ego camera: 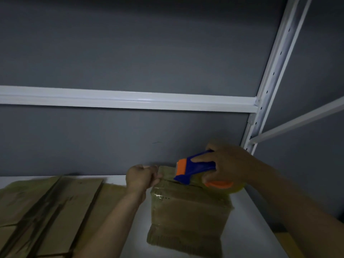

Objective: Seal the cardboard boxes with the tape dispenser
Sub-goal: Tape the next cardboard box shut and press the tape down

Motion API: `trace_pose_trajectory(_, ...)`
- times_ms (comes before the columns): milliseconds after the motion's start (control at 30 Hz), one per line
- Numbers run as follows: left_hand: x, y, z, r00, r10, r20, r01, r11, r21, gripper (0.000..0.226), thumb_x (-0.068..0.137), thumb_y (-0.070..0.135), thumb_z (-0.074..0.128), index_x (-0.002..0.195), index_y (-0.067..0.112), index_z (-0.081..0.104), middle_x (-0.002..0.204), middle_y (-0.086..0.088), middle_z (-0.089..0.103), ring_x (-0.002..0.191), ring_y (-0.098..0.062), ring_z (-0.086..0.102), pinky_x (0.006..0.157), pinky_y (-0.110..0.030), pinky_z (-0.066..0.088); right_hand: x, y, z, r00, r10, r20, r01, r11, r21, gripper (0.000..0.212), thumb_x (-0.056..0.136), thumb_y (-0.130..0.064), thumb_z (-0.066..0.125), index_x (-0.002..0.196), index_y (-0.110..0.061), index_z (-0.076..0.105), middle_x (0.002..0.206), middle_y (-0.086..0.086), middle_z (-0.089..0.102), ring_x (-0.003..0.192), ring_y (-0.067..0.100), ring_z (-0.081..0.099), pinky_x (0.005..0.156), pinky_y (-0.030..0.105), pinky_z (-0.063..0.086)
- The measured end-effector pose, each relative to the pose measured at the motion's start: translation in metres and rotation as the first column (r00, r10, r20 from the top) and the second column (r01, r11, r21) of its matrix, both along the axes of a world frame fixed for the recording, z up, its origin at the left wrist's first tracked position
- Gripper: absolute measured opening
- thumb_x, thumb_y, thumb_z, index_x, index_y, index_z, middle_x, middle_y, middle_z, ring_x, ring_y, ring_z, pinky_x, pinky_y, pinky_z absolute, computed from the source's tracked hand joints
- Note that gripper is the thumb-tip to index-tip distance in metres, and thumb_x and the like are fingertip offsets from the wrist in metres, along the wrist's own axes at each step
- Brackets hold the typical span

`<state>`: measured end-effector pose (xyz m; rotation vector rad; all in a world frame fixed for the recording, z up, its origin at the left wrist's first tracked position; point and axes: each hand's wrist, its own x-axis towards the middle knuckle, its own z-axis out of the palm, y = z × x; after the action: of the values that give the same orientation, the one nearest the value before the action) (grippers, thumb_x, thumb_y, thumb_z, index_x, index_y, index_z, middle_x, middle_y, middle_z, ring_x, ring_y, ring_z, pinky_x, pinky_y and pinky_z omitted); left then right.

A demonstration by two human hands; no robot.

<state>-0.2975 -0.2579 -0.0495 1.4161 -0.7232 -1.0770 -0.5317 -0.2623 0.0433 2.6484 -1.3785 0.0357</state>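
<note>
- 1 small cardboard box (189,211) stands on the white shelf surface (245,229), right of centre and low in the view, with its closed top flaps facing up
- Glossy clear tape (161,196) shines along the box's near upper edge
- The right hand (229,164) grips the blue and orange tape dispenser (197,167) from above: its fingers are curled round the blue body and its thumb lies along the near side
- The dispenser's front edge touches the top of the box at the seam between the flaps, and its orange strip points left
- The yellowish tape roll (235,189) with an orange hub sits under the right hand, over the box's right top edge
- The left hand (141,177) holds the box's upper left corner, with its fingers curled tight and its thumb pressed against them at the edge; blur hides whether a tape end lies between them
- The 2 hands are near each other, apart, with the dispenser's front between them
- Flattened cardboard (55,202) lies on the shelf to the left of the box, reaching under the left forearm
- A white horizontal beam (130,99) crosses the grey wall (130,43) above the hands
- It joins a white perforated upright post (275,62) at the right, and 1 white side rail (297,120) runs off from the post toward the right edge
</note>
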Motion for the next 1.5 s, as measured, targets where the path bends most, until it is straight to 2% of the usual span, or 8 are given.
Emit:
trace_pose_trajectory(233,0.012,-0.004,-0.012,0.938,-0.001,0.346,0.004,1.0,-0.007,0.018,0.086,0.01,0.067,0.069,0.002,0.065,0.057,-0.009,0.066,0.054,-0.02,0.061,0.062,-0.033,0.055,0.02,-0.006,-0.01,0.999,0.05,0.022,-0.05,0.998,0.025,0.057,0.082,-0.07,0.049,0.134,-0.046,0.048,0.117,-0.008,0.046,0.091,0.004,0.034,0.076,0.022,0.027)
trace_pose_trajectory(467,0.016,-0.003,-0.044,0.944,-0.137,0.299,0.124,0.99,0.063,0.027,0.095,0.015,0.058,0.07,0.007,0.06,0.054,-0.004,0.06,0.046,-0.011,0.053,0.046,-0.022,0.046,0.028,-0.012,-0.013,0.999,0.048,0.009,-0.048,0.998,0.048,0.052,0.084,-0.067,0.05,0.131,-0.044,0.053,0.111,-0.007,0.048,0.09,0.007,0.039,0.072,0.024,0.028)
trace_pose_trajectory(667,0.02,0.009,-0.056,0.953,-0.28,0.112,0.292,0.949,-0.117,0.037,0.089,0.046,0.06,0.12,0.025,0.055,0.113,0.004,0.063,0.105,-0.01,0.059,0.093,-0.026,0.049,0.027,-0.016,-0.017,0.998,0.049,0.04,-0.051,0.998,0.043,0.052,0.081,-0.07,0.052,0.127,-0.047,0.055,0.102,-0.009,0.047,0.088,0.007,0.041,0.071,0.024,0.03)
trace_pose_trajectory(800,0.018,0.018,-0.035,0.629,-0.576,0.522,0.655,0.755,0.042,0.079,0.091,0.051,0.054,0.154,0.027,0.012,0.155,0.0,0.025,0.141,-0.011,0.03,0.106,-0.01,0.026,0.029,-0.016,-0.015,0.998,0.039,0.04,-0.042,0.997,0.063,0.054,0.081,-0.068,0.053,0.128,-0.043,0.055,0.098,-0.01,0.045,0.087,0.008,0.042,0.067,0.021,0.029)
trace_pose_trajectory(900,0.031,-0.001,-0.018,0.203,-0.566,0.799,0.691,0.661,0.293,0.129,0.062,0.076,0.064,0.153,0.022,-0.009,0.156,0.008,-0.02,0.144,-0.007,-0.014,0.114,-0.018,0.001,0.031,-0.012,-0.01,0.998,0.058,0.03,-0.06,0.995,0.074,0.049,0.083,-0.063,0.056,0.126,-0.04,0.053,0.096,-0.012,0.042,0.087,0.007,0.04,0.064,0.019,0.027)
trace_pose_trajectory(1033,0.015,-0.023,-0.005,-0.125,-0.559,0.82,0.668,0.564,0.486,0.136,0.066,0.067,0.075,0.151,0.021,-0.021,0.153,0.009,-0.031,0.141,-0.014,-0.028,0.117,-0.033,-0.009,0.032,-0.01,-0.007,0.995,0.049,0.082,-0.061,0.987,0.148,0.044,0.084,-0.058,0.06,0.122,-0.037,0.058,0.098,-0.011,0.045,0.089,0.006,0.042,0.064,0.013,0.026)
trace_pose_trajectory(1233,0.018,-0.03,-0.013,-0.068,-0.523,0.849,0.678,0.601,0.424,0.141,0.042,0.088,0.068,0.155,0.027,0.009,0.155,0.015,0.013,0.143,-0.016,0.013,0.12,-0.033,0.016,0.016,-0.004,0.004,0.994,0.025,0.11,-0.041,0.988,0.146,0.048,0.083,-0.057,0.062,0.127,-0.038,0.056,0.103,-0.014,0.043,0.09,0.004,0.04,0.066,0.01,0.027)
trace_pose_trajectory(1500,0.051,-0.015,-0.011,-0.03,-0.531,0.847,0.631,0.647,0.428,0.145,0.041,0.084,0.068,0.155,0.027,-0.003,0.159,0.013,0.004,0.143,-0.01,0.004,0.11,-0.016,0.003,-0.006,0.003,0.02,0.989,0.032,0.143,-0.058,0.982,0.181,0.043,0.08,-0.053,0.068,0.121,-0.042,0.059,0.099,-0.02,0.047,0.09,0.001,0.045,0.075,0.013,0.037)
